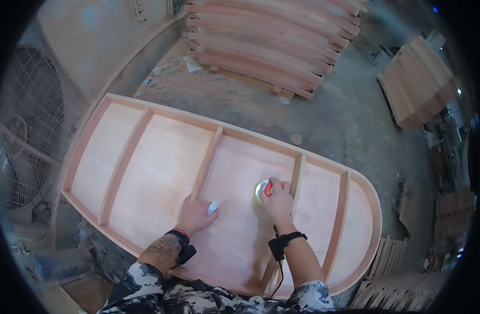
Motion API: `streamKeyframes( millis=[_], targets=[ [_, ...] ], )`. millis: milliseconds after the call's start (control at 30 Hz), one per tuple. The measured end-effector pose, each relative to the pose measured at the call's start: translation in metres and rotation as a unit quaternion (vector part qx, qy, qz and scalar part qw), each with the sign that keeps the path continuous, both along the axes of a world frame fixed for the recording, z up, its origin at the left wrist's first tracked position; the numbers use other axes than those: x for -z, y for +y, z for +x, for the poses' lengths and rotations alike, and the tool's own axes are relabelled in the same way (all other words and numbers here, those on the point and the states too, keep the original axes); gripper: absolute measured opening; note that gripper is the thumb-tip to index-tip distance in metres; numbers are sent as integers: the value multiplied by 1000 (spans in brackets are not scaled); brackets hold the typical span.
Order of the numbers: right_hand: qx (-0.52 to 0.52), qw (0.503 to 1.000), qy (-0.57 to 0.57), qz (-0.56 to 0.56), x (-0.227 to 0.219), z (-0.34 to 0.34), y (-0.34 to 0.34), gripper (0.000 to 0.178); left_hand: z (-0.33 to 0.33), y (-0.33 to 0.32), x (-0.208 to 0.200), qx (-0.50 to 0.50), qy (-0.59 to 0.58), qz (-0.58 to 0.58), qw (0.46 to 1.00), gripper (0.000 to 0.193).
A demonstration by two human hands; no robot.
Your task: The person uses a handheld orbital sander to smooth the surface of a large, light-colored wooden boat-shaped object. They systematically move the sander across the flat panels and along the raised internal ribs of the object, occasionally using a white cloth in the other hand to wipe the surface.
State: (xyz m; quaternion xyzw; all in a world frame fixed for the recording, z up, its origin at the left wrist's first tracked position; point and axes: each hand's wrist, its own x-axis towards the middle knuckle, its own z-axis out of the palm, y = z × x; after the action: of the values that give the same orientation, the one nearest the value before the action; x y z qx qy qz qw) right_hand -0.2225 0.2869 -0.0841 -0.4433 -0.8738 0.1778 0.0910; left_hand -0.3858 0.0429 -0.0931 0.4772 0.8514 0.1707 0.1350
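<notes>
Beneath me lies a large shallow wooden frame (361, 183) with one rounded end, its inside split by several crosswise slats. My right hand (279, 203) is closed around a round power sander (268, 189) with a red body and a bright, pale rim. The sander rests on the bottom panel, just left of a slat (298, 180). My left hand (196, 213) is curled beside the lower end of another slat (207, 159), with a small white piece (213, 208) at its thumb side. What exactly that piece is, I cannot make out.
Curved wooden boards (266, 42) are stacked beyond the frame. At the far right stands a wooden panel stack (418, 78). A large caged fan (33, 104) is on the left by the wall. Round discs (296, 139) lie on the dusty floor. A black cord (279, 275) hangs below my right wrist.
</notes>
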Motion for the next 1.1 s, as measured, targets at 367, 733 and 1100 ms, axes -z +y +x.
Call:
streamKeyframes(
  millis=[367, 733, 1100],
  targets=[
    [-65, 996, 55, 18, 15, -131, 45, 43, 0, -1, 8, -1, 19, -22, 1000, 36],
    [-157, 984, 28, -75, -10, -152, -10, 45, -1, -3, 10, -2, 55, -62, 997, 34],
    [-127, 989, 20, -70, -1, -39, -78, 44, 3, -5, 7, -33, 27, -1, 999, 38]
  ],
)
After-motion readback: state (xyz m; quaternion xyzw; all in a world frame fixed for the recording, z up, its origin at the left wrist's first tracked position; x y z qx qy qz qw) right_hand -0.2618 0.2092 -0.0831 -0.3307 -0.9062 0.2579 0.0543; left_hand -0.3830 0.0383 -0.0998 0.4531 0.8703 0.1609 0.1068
